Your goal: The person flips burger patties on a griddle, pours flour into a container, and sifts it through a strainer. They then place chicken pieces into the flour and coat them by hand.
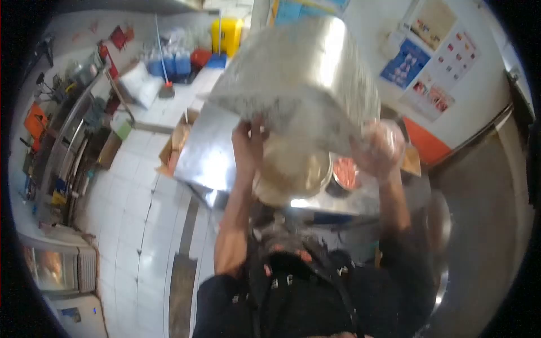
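Note:
I hold a large steel pot (298, 73), dusted with white powder, raised and tipped in front of me. My left hand (248, 138) grips its near rim on the left. My right hand (378, 149), in what looks like a clear plastic glove, grips the rim on the right. Under the pot a round metal bowl (293, 172) with pale contents sits on a steel table (205, 152). A smaller bowl of red stuff (345, 172) stands just right of it. The pot hides the far part of the table.
White tiled floor (135, 214) runs along the left. A cardboard box (176, 143) sits at the table's left end. Racks of utensils (62, 135) line the left wall. A yellow bin (227, 35) and blue bottles (169, 62) stand far back. Posters (428, 56) hang on the right wall.

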A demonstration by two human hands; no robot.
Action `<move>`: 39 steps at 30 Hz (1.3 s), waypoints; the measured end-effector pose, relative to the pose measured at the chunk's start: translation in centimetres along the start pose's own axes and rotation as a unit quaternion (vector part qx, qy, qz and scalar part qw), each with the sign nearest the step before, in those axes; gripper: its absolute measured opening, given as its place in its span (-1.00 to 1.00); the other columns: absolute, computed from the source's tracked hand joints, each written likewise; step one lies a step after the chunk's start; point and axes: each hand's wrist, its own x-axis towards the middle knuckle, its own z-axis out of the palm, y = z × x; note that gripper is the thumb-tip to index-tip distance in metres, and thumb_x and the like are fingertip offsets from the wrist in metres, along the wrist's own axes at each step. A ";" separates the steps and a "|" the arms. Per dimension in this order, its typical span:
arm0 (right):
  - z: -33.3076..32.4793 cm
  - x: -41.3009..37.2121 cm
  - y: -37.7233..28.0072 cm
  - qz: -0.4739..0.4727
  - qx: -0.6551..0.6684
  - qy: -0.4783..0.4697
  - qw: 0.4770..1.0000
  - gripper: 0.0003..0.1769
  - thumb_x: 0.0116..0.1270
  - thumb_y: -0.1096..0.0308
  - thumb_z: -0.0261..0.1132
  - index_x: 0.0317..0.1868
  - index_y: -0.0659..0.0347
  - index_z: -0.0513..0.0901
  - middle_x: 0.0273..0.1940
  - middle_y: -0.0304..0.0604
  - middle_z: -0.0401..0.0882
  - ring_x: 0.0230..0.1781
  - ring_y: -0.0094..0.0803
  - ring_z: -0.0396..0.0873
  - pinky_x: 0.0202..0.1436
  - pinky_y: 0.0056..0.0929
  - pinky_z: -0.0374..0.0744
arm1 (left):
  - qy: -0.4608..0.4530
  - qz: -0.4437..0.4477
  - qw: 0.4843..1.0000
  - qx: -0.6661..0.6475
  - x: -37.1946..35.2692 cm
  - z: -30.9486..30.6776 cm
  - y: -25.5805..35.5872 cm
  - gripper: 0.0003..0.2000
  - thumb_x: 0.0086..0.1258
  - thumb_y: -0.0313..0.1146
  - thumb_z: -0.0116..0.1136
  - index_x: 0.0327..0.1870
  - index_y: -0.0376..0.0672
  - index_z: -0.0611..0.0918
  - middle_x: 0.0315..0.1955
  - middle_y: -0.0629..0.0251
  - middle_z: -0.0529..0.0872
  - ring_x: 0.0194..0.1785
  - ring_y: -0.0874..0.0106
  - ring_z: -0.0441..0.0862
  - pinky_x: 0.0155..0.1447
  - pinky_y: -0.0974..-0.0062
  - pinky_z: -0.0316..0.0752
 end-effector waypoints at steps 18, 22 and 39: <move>0.0 5.4 -0.7 -0.026 0.084 0.046 0.995 -0.72 -0.12 0.56 0.51 -0.40 0.14 0.60 -0.43 -0.14 0.62 -0.47 -0.16 0.62 -0.38 -0.26 0.56 | 0.022 0.100 0.994 0.027 4.7 1.7 2.7 -0.72 0.62 -0.40 -0.04 0.13 -0.44 0.54 -0.23 0.11 0.70 -0.23 0.49 0.67 -0.19 0.46 0.66; 1.3 2.4 0.7 0.123 0.029 0.129 0.984 -0.75 -0.07 0.57 0.47 -0.35 0.13 0.62 -0.44 -0.10 0.61 -0.48 -0.16 0.60 -0.40 -0.27 0.54 | 0.010 0.078 0.994 0.076 3.4 2.8 4.8 -0.71 0.62 -0.32 0.00 0.05 -0.44 0.56 -0.19 0.08 0.70 -0.24 0.50 0.61 -0.24 0.48 0.59; -10.4 -26.4 16.2 0.626 0.102 0.421 0.649 -0.51 0.31 0.58 0.23 0.26 0.36 0.38 -0.02 0.02 0.57 -0.12 -0.24 0.61 0.01 -0.34 0.63 | -0.177 0.156 0.940 0.245 1.1 19.3 2.6 -0.65 0.43 -0.33 0.28 0.14 -0.31 0.61 -0.01 0.10 0.73 0.06 0.37 0.66 0.18 0.43 0.50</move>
